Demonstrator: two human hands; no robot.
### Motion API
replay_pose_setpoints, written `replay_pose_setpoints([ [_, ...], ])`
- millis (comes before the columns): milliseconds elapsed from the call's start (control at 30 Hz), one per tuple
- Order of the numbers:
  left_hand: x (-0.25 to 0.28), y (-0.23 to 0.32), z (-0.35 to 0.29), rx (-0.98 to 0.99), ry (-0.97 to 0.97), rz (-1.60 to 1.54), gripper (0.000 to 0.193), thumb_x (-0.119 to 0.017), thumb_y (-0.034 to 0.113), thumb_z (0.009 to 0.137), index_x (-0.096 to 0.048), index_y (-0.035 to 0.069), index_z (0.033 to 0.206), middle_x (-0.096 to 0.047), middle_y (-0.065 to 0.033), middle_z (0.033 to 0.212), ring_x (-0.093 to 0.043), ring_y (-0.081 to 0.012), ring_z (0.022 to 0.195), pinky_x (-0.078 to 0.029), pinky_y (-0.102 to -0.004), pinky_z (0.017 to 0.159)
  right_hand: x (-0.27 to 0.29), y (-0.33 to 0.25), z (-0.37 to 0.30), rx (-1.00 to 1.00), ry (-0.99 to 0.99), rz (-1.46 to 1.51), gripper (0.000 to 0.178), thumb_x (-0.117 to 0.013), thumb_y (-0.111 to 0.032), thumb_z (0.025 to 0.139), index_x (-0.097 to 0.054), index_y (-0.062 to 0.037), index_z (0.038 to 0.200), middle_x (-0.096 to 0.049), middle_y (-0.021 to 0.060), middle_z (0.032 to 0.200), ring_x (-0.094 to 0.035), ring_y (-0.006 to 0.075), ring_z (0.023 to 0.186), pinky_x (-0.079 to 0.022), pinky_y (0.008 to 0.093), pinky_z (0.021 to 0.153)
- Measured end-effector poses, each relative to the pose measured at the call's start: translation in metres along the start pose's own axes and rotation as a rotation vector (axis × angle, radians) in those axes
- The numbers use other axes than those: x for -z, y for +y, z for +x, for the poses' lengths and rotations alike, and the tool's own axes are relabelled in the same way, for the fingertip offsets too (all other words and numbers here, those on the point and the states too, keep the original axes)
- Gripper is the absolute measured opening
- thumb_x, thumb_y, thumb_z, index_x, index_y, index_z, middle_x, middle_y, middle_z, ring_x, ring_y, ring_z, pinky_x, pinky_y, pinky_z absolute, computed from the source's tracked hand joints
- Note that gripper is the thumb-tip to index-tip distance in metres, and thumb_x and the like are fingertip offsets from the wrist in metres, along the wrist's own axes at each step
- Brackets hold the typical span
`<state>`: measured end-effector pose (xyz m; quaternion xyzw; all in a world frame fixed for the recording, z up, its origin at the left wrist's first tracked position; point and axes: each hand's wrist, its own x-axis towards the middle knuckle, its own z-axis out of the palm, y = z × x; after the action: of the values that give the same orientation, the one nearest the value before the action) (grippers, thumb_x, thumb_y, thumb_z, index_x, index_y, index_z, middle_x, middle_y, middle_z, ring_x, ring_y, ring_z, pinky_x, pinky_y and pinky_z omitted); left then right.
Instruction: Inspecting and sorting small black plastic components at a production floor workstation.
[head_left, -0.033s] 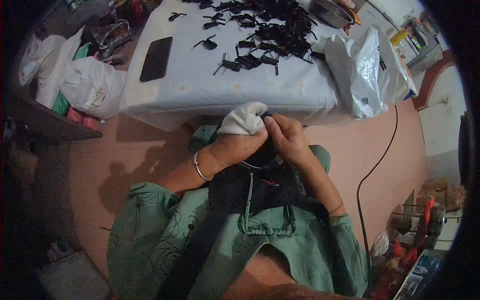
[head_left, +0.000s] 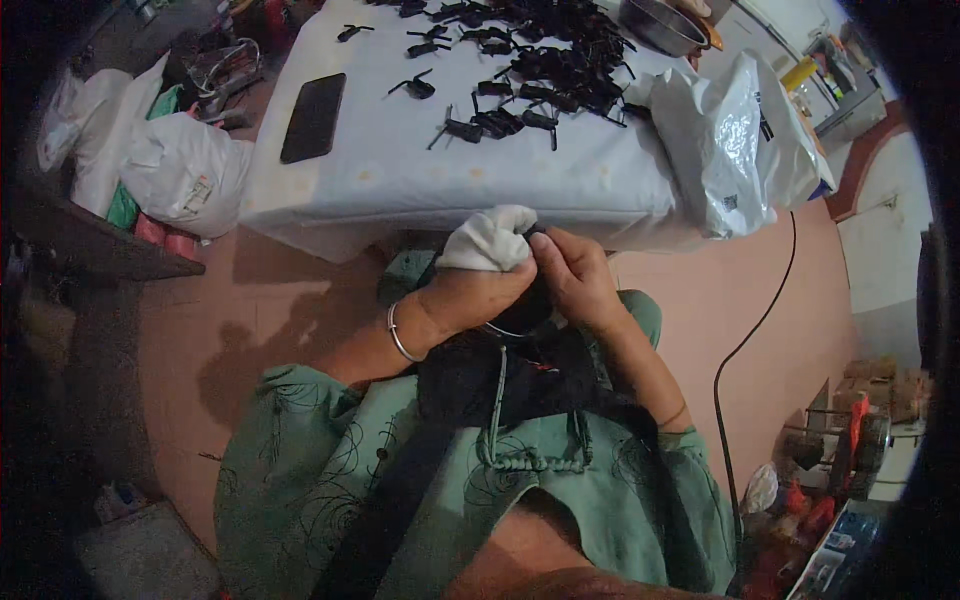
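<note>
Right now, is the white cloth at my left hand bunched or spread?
Bunched: the white cloth shows rounded folds gathered at your left hand, not lying flat.

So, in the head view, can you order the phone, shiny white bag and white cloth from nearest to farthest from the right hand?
From the right hand:
1. White cloth, just left, at the left hand.
2. Shiny white bag, up and to the right.
3. Phone, far upper left, on the table.
</note>
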<state>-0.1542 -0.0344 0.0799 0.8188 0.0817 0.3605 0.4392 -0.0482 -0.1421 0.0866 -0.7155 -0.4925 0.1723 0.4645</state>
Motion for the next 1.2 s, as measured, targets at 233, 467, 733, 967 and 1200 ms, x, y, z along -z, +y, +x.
replay_pose_setpoints([
  [233,-0.007,-0.013,-0.006,-0.098,-0.009,0.119,0.026,-0.058,0.009,0.071,-0.054,-0.001,0.095,-0.057,-0.0148,0.087,-0.056,-0.0262,0.079,-0.045,-0.0325,0.07,-0.024,0.019,-0.002,-0.091,0.113,0.342,0.024,-0.047,-0.019,0.088,-0.052,0.0015,0.077,-0.047,0.0027,0.062,-0.04,0.0083,0.061,-0.038,0.0259,0.055],
  [467,0.003,-0.015,0.012,0.029,-0.042,-0.158,0.015,-0.053,0.01,0.078,-0.052,0.0,0.09,-0.057,-0.01,0.08,-0.054,-0.0221,0.064,-0.045,-0.0318,0.059,0.0,0.018,0.0,0.05,0.175,0.242,0.016,-0.05,-0.016,0.087,-0.056,-0.0011,0.084,-0.049,-0.0024,0.065,-0.043,0.0038,0.062,-0.038,0.0198,0.055],
  [733,0.007,-0.007,0.013,0.404,-0.095,-0.566,0.019,-0.046,0.008,0.084,-0.047,0.001,0.101,-0.055,-0.0037,0.074,-0.047,-0.0056,0.052,-0.038,-0.0223,0.043,0.016,0.02,-0.001,0.069,-0.034,0.033,0.008,-0.057,-0.008,0.081,-0.057,0.0004,0.078,-0.052,-0.0013,0.068,-0.044,0.0052,0.064,-0.039,0.0214,0.056],
  [967,0.007,-0.001,0.015,0.22,-0.284,-0.331,0.024,-0.045,0.004,0.078,-0.048,0.002,0.102,-0.052,-0.0019,0.07,-0.047,-0.0075,0.055,-0.04,-0.0249,0.05,0.009,0.008,0.009,0.02,0.01,0.248,0.015,-0.056,-0.008,0.082,-0.051,-0.0005,0.071,-0.047,-0.0023,0.064,-0.04,0.005,0.061,-0.037,0.0221,0.055],
  [1200,-0.001,-0.013,0.016,0.325,-0.197,-0.486,0.018,-0.048,0.007,0.078,-0.049,0.002,0.094,-0.052,-0.0104,0.075,-0.052,-0.0229,0.066,-0.042,-0.0308,0.061,0.011,0.006,0.012,0.077,-0.074,0.004,0.023,-0.047,-0.018,0.089,-0.05,0.0008,0.076,-0.046,-0.0026,0.065,-0.039,0.0051,0.062,-0.036,0.0215,0.056],
])
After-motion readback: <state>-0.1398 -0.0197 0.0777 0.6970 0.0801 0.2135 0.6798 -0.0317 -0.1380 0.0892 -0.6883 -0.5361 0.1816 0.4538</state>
